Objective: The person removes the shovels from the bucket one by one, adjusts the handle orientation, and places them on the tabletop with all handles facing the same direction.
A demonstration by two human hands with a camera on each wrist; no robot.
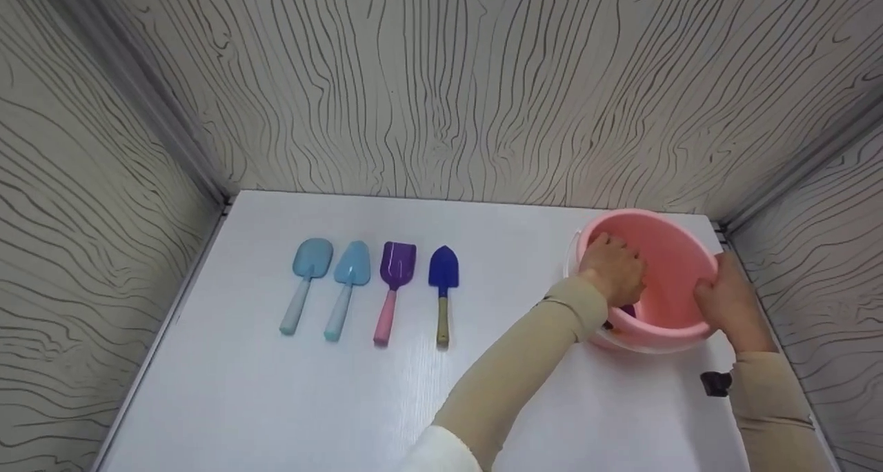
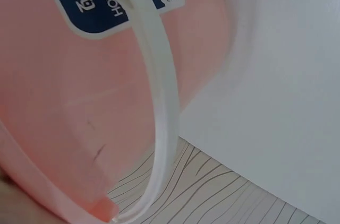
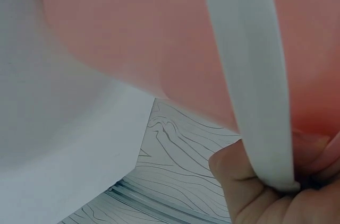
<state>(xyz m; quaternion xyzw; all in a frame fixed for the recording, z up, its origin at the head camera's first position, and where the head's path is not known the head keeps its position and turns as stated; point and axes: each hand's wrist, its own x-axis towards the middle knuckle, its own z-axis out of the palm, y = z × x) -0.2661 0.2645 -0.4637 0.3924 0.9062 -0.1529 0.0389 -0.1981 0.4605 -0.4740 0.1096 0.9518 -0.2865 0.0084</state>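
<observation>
A pink bucket (image 1: 679, 254) stands at the right of the white table (image 1: 345, 389). My left hand (image 1: 614, 270) reaches over its near-left rim, fingers curled down inside; what they touch is hidden. A bit of something purple (image 1: 627, 311) shows under that hand. My right hand (image 1: 730, 305) grips the bucket's right rim. In the right wrist view the right hand (image 3: 265, 192) curls against the pink bucket wall (image 3: 159, 27) and its white handle (image 3: 255, 75). The left wrist view shows the bucket's outer wall (image 2: 79, 107), the white handle (image 2: 159, 80) and a blue label (image 2: 90, 9).
Four toy shovels lie in a row at mid-table: a light blue rounded one (image 1: 308, 279), a light blue pointed one (image 1: 347, 286), a purple one with a pink handle (image 1: 394, 286) and a dark blue one (image 1: 443, 286). Patterned walls (image 1: 441, 85) close in three sides.
</observation>
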